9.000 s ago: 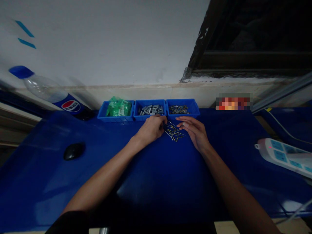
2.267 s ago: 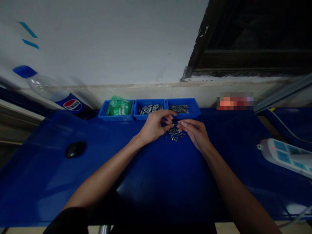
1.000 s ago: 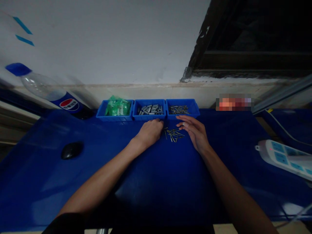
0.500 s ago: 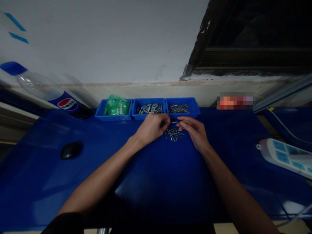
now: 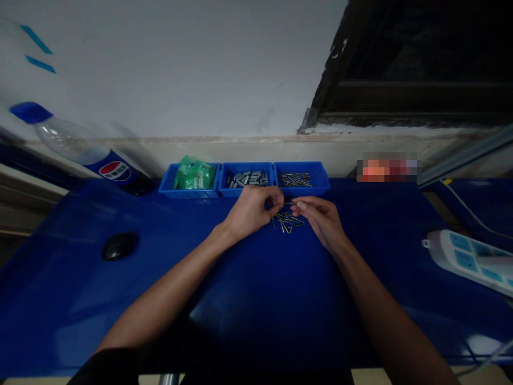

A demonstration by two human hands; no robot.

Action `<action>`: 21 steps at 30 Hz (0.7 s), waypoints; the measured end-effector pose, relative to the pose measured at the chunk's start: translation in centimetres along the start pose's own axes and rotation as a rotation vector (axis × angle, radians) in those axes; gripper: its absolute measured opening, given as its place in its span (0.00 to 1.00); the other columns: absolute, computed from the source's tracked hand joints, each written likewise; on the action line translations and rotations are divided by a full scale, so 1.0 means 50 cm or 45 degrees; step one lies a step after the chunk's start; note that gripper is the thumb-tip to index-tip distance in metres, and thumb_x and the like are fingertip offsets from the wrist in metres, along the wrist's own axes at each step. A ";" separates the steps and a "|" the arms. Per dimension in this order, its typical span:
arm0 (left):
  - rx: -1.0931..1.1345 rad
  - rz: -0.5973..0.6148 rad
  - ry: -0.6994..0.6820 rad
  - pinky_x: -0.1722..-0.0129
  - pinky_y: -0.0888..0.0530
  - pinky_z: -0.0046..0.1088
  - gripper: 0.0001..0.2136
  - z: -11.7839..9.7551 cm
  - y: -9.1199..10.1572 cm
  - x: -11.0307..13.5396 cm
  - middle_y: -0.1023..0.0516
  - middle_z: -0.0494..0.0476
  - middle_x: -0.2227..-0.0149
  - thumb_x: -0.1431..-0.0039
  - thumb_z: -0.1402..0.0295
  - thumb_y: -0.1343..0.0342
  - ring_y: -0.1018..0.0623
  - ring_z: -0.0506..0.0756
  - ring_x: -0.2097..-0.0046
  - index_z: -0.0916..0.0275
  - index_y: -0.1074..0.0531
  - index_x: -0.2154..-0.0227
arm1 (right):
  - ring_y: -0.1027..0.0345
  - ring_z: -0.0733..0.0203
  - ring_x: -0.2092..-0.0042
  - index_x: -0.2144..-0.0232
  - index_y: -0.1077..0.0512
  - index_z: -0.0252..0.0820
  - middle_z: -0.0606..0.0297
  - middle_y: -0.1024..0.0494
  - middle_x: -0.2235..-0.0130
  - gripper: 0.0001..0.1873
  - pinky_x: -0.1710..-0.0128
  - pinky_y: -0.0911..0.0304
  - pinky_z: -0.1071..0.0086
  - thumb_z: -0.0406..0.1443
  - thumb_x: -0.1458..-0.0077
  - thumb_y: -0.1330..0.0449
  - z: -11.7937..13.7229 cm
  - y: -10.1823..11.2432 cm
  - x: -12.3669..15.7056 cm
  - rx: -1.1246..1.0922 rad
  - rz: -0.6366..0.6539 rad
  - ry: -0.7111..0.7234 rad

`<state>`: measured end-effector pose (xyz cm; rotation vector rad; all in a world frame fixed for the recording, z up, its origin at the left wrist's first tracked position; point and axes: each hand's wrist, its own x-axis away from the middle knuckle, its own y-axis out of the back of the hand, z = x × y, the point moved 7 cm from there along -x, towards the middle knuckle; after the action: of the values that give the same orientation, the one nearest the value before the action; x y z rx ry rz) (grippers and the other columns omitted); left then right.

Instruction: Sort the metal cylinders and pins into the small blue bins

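The only brand I can read is Pepsi. Its red, white and blue globe is on the blue label of a clear plastic bottle [image 5: 80, 155] at about 10 o'clock from the hands, with the blue cap towards the far left. There's small print by the logo, way too blurry to make out.

The pin [image 5: 286, 203] is a short, thin sliver of pale metal, a bit shiny, held level just above the table. The left hand [image 5: 250, 211] pinches 1 end between thumb and fingertips, closed down tight. The right hand [image 5: 320, 219] pinches the other end the same way, so both grips are narrow and clamped on that 1 pin. Just below it, at 6 o'clock, a loose pile of pins [image 5: 287, 222] lies criss-cross on the table.

At 12 o'clock from the hands, 3 small blue bins sit in a row, side by side. The left bin [image 5: 188, 192] has green plastic bags, the middle bin [image 5: 230, 193] has grey metal blocks and the right bin [image 5: 310, 190] has more pins.

The table [image 5: 256, 299] is glossy dark blue and throws reflections. A black mouse [image 5: 119, 246] sits at 9 o'clock and a white power strip [image 5: 473, 259] with blue buttons at 3 o'clock. Behind is a white wall [image 5: 180, 80] with 2 blue tape strips [image 5: 38, 51] at 11 o'clock and a dark window opening [image 5: 420, 53] at 1 o'clock.
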<state>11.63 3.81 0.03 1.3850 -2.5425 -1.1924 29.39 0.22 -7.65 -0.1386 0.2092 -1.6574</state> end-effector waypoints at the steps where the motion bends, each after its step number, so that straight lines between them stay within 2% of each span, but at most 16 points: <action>1: -0.010 0.018 0.004 0.61 0.25 0.29 0.04 0.002 -0.002 0.000 0.17 0.53 0.67 0.41 0.76 0.42 0.19 0.52 0.66 0.63 0.22 0.67 | 0.21 0.58 0.66 0.64 0.13 0.49 0.63 0.13 0.66 0.06 0.59 0.27 0.61 0.40 0.46 0.27 0.001 0.001 0.000 -0.013 -0.016 0.012; 5: -0.210 0.168 0.049 0.58 0.24 0.32 0.05 0.021 -0.021 0.004 0.17 0.57 0.62 0.38 0.75 0.40 0.18 0.55 0.61 0.63 0.22 0.60 | 0.21 0.58 0.64 0.64 0.13 0.50 0.64 0.13 0.64 0.04 0.57 0.27 0.60 0.39 0.45 0.28 0.009 0.009 0.000 0.003 -0.082 0.096; 9: -0.365 0.337 0.045 0.51 0.23 0.37 0.09 0.032 -0.044 0.012 0.17 0.63 0.52 0.36 0.73 0.39 0.17 0.59 0.54 0.64 0.20 0.53 | 0.19 0.52 0.51 0.53 0.16 0.55 0.64 0.14 0.48 0.15 0.47 0.27 0.53 0.38 0.44 0.29 0.018 0.008 0.001 0.029 -0.066 0.143; 11: -0.393 0.413 0.032 0.51 0.23 0.38 0.12 0.031 -0.057 0.016 0.18 0.64 0.50 0.37 0.74 0.38 0.17 0.61 0.52 0.65 0.20 0.51 | 0.20 0.51 0.49 0.51 0.17 0.56 0.63 0.16 0.45 0.18 0.47 0.26 0.52 0.38 0.44 0.29 0.020 0.005 0.001 0.040 -0.052 0.140; 14: -0.422 0.463 0.041 0.52 0.23 0.37 0.13 0.032 -0.067 0.019 0.18 0.65 0.50 0.37 0.77 0.40 0.17 0.61 0.52 0.65 0.19 0.51 | 0.19 0.52 0.51 0.53 0.17 0.54 0.62 0.15 0.46 0.15 0.49 0.26 0.53 0.38 0.43 0.30 0.022 0.004 0.001 0.052 -0.045 0.143; 21: -0.422 0.454 0.091 0.59 0.25 0.34 0.11 0.044 -0.072 0.020 0.19 0.62 0.58 0.39 0.79 0.45 0.18 0.57 0.59 0.65 0.18 0.60 | 0.20 0.53 0.55 0.56 0.16 0.53 0.62 0.14 0.49 0.12 0.53 0.27 0.55 0.38 0.43 0.31 0.023 0.002 0.002 0.055 -0.041 0.137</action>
<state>12.85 3.30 -4.09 0.8462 -2.2768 -1.3788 29.73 0.04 -6.55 -0.0205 0.2536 -1.7014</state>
